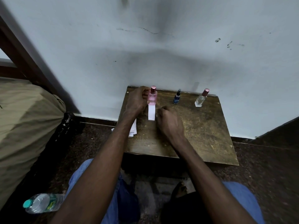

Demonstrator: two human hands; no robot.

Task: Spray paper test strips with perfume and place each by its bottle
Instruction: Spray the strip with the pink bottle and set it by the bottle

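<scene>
The left hand (135, 101) has its grip around the pink bottle (152, 97) at the tabletop's (202, 126) back edge. The right hand (168, 120), loosely clenched, touches the strip (151, 113) lying just before the bottle. First placement looks done; next, a fresh strip from the stack (133, 128).

Bare forearms, no sleeves, no rings or watch on left hand (135, 101) or right hand (169, 122). Blue denim trousers (126, 196) on both legs. Bare foot (179, 189), no shoe.
</scene>
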